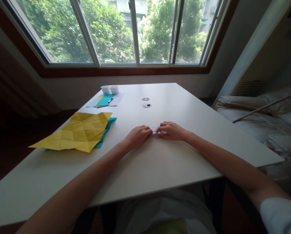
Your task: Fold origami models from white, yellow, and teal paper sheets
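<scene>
A small piece of folded white paper (154, 130) lies on the white table (155, 162), mostly covered by my hands. From the left, my left hand (139, 135) holds its edge, fingers together and curled down. On the other side, my right hand (173, 131) grips the paper between thumb and bent fingers. The two hands are close together, with only a narrow strip of paper showing between them. How the paper is folded beneath the fingers cannot be made out.
To the left, a creased yellow sheet (79, 131) rests over a teal sheet (103, 133). Further back are small white containers (109, 89), teal paper (105, 99) and a pen (111, 99). Two round pieces (146, 105) sit mid-table. A covered sofa (253, 113) stands right.
</scene>
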`<action>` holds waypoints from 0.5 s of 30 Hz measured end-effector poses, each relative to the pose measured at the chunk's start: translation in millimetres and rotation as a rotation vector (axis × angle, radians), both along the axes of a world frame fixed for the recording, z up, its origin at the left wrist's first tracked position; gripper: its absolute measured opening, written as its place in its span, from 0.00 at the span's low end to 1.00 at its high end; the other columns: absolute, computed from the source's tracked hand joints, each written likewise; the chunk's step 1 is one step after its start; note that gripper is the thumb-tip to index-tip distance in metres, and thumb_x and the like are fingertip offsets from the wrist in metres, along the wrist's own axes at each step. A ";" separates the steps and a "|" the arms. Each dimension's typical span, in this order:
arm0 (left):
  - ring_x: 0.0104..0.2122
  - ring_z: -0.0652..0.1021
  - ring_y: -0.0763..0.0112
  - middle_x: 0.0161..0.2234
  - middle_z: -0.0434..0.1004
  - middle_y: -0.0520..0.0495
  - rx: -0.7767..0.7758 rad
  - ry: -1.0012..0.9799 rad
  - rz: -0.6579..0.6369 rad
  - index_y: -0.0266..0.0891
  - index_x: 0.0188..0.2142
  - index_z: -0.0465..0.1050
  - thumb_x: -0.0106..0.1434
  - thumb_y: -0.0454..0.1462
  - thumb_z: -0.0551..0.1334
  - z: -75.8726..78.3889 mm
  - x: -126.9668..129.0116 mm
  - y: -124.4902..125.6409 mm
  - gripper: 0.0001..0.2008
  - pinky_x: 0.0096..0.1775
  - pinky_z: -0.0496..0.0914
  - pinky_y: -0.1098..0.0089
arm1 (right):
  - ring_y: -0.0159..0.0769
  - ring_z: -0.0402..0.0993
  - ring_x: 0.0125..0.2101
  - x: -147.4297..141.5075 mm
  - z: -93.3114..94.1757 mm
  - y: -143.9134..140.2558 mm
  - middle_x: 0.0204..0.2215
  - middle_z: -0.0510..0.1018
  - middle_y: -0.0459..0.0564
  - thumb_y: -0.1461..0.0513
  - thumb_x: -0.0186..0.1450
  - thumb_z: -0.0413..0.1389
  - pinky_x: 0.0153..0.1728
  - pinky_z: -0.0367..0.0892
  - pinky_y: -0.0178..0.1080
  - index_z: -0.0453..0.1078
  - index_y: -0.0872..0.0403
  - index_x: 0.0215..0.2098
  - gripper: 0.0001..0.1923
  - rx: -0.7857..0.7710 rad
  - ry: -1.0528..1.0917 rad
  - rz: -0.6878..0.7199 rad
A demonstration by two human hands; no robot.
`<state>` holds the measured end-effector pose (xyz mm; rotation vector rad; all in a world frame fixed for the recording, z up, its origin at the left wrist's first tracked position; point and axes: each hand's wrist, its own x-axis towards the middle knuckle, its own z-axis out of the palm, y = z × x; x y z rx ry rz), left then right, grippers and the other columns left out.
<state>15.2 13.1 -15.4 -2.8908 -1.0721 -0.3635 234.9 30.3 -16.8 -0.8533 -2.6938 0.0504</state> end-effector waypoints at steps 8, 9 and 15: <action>0.39 0.72 0.67 0.38 0.74 0.47 -0.029 -0.111 0.015 0.42 0.42 0.70 0.63 0.34 0.51 -4.6 -0.4 3.6 0.12 0.39 0.66 0.69 | 0.32 0.68 0.32 -6.0 -5.6 2.4 0.30 0.74 0.48 0.61 0.61 0.53 0.34 0.62 0.34 0.71 0.53 0.37 0.08 -0.178 0.202 -0.143; 0.39 0.72 0.68 0.38 0.74 0.47 -0.037 -0.114 -0.007 0.42 0.41 0.71 0.63 0.33 0.51 -4.9 -0.8 4.2 0.12 0.39 0.66 0.70 | 0.33 0.68 0.33 -6.2 -6.2 3.2 0.30 0.74 0.48 0.61 0.60 0.54 0.36 0.62 0.35 0.71 0.53 0.37 0.08 -0.180 0.206 -0.150; 0.36 0.73 0.68 0.34 0.75 0.46 -0.027 -0.155 -0.009 0.41 0.36 0.75 0.61 0.34 0.54 -5.7 3.3 6.7 0.11 0.39 0.65 0.70 | 0.36 0.68 0.38 -4.1 -9.5 8.6 0.36 0.74 0.51 0.60 0.59 0.57 0.41 0.61 0.38 0.74 0.51 0.36 0.08 -0.175 0.221 -0.162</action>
